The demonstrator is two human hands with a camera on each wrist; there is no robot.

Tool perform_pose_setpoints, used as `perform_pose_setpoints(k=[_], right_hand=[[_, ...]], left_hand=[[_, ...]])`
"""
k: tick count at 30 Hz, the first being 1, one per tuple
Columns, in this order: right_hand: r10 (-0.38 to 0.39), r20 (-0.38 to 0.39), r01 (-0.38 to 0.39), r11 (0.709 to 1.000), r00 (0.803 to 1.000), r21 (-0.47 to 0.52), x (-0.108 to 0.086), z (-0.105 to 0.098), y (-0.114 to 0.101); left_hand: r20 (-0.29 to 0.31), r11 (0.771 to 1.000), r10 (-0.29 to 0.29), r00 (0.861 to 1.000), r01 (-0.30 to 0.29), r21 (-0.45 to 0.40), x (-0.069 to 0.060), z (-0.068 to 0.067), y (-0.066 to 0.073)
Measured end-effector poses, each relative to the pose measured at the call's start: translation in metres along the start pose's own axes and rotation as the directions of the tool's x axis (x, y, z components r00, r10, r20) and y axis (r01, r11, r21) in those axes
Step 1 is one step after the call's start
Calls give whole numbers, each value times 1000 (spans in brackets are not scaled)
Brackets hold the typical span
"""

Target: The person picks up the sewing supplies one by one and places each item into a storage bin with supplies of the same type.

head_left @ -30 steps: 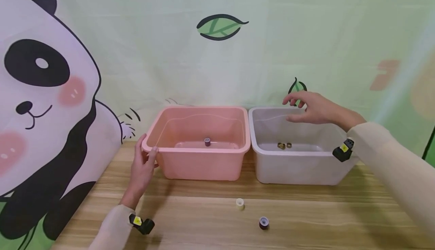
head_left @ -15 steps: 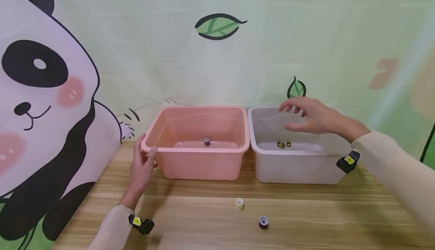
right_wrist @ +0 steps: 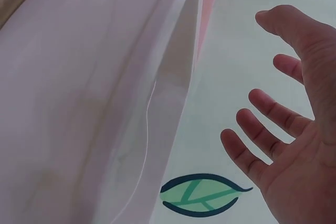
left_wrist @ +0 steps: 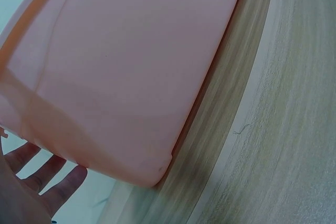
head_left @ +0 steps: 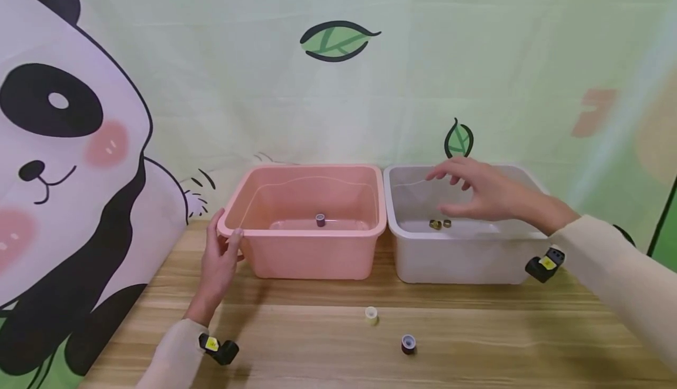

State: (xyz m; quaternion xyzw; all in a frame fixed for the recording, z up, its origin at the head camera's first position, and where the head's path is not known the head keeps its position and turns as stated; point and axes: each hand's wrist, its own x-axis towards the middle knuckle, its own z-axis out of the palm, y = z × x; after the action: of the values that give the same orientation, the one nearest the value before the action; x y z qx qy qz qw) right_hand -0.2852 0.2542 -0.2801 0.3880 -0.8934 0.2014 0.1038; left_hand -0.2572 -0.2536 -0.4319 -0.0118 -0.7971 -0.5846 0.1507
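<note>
My left hand (head_left: pixel 218 265) holds the front left corner of a pink plastic bin (head_left: pixel 312 257), thumb at the rim and fingers against the outer side. In the left wrist view, fingertips (left_wrist: pixel 68 184) meet the bin's wall. Inside that bin stands a small dark cylinder with a pale top (head_left: pixel 320 220). Over a light grey bin (head_left: pixel 465 260) hangs my right hand (head_left: pixel 489 192), fingers spread and nothing between them. The right wrist view also shows its bare fingers (right_wrist: pixel 278 111). Small brass-coloured rings (head_left: pixel 435 224) lie on the grey bin's floor.
On the wooden table (head_left: pixel 296 342), in front of the bins, are a small whitish ring-shaped piece (head_left: pixel 371 315) and a dark cylinder with a pale hollow top (head_left: pixel 408 344). A printed panda and leaf cloth (head_left: pixel 338 101) hangs behind. The bins stand side by side.
My right hand has lowered slightly toward the grey bin, its fingers still spread. The left hand keeps its place on the pink bin, and the small pieces have not moved.
</note>
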Motion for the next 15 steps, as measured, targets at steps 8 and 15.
perform_pose_setpoints(k=[8,15], right_hand=[[-23,-19,23,1000,1000,10,-6,8,-15],[-118,-84,117,993,989,-18,-13,17,-24]], left_hand=[[1,1000,-9,1000,9,4,0,1,0],[6,1000,-6,1000,6,2,0,1,0]])
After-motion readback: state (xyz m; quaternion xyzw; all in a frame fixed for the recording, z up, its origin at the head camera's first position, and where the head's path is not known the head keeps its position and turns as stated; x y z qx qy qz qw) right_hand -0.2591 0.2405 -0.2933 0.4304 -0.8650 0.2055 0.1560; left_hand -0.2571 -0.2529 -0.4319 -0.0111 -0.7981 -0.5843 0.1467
